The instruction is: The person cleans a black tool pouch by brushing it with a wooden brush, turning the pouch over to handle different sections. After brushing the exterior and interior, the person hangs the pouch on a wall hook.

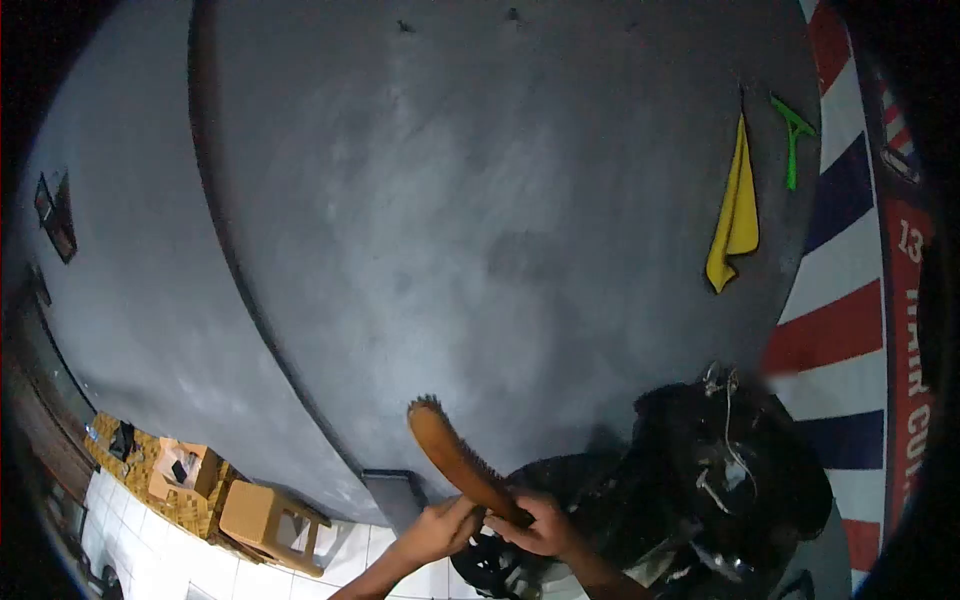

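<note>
A curved wooden brush (447, 450) with dark bristles along its edge points up and to the left in front of the grey wall. My right hand (545, 528) is wrapped round its lower end. Close against the brush's left side is my left hand (445, 527), its fingers curled in; what they pinch, if anything, is hidden. Below and to the right of both hands lies a dark, glossy hair-wash basin (770, 460) with a metal tap (714, 490) and a pale hose.
On the wall hang a yellow cloth (738, 215) and a green squeegee (793, 135). A tan plastic stool (255, 520) and a cardboard box (190, 470) on a woven mat stand at lower left. A striped barber banner (840, 340) runs down the right side.
</note>
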{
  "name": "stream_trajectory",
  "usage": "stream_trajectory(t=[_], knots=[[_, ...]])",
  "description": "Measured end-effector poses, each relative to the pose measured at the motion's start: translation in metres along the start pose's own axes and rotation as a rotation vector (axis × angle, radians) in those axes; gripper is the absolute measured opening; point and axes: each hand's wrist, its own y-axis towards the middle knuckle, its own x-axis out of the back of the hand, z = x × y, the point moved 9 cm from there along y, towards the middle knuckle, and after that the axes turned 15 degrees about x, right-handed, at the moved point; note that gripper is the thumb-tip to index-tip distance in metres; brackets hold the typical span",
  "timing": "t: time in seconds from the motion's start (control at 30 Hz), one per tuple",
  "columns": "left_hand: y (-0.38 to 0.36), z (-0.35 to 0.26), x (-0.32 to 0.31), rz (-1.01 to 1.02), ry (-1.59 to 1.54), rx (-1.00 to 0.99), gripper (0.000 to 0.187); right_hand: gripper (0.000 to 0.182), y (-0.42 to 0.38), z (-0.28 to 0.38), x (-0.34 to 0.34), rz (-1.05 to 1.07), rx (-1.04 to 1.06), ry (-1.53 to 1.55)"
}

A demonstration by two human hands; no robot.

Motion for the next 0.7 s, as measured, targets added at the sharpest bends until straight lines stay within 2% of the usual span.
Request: stream_trajectory(t=[0.03, 0.07, 0.13, 0.17, 0.23, 0.37, 0.4, 0.5, 0.53, 0.63, 0.7], knots=[[0.013, -0.014, 0.008, -0.048, 0.013, -0.055, 0.037, 0.019, 0.009, -0.006, 0.010, 0.007, -0.038, 0.033], [0.025, -0.030, 0.019, -0.119, 0.047, -0.146, 0.033, 0.020, 0.024, 0.002, 0.023, 0.011, 0.088, -0.052], [0.048, -0.046, 0.031, -0.127, 0.184, -0.195, 0.031, 0.021, 0.053, 0.017, 0.045, 0.020, 0.332, -0.220], [0.059, -0.054, 0.036, -0.131, 0.252, -0.217, 0.030, 0.022, 0.064, 0.016, 0.054, 0.040, 0.322, -0.265], [0.086, -0.075, 0.056, -0.242, 0.185, -0.237, 0.022, 0.024, 0.089, 0.016, 0.066, 0.081, 0.306, -0.352], [0.137, -0.110, 0.095, -0.356, 0.272, -0.298, 0.015, 0.023, 0.144, 0.074, 0.090, -0.103, 0.771, -0.862], [0.149, -0.116, 0.104, -0.377, 0.279, -0.317, 0.013, 0.024, 0.157, 0.073, 0.094, -0.129, 0.749, -0.709], [0.185, -0.134, 0.137, -0.446, 0.311, -0.372, 0.011, 0.027, 0.201, 0.060, 0.098, -0.054, 0.492, -0.662], [0.197, -0.141, 0.152, -0.477, 0.325, -0.394, 0.012, 0.028, 0.216, 0.076, 0.102, -0.117, 0.594, -0.661], [0.230, -0.166, 0.202, -0.517, 0.271, -0.495, 0.011, 0.028, 0.267, 0.106, 0.112, -0.176, 0.689, -0.808], [0.251, -0.179, 0.233, -0.559, 0.360, -0.505, 0.010, 0.027, 0.309, 0.120, 0.122, -0.198, 0.694, -0.932]])
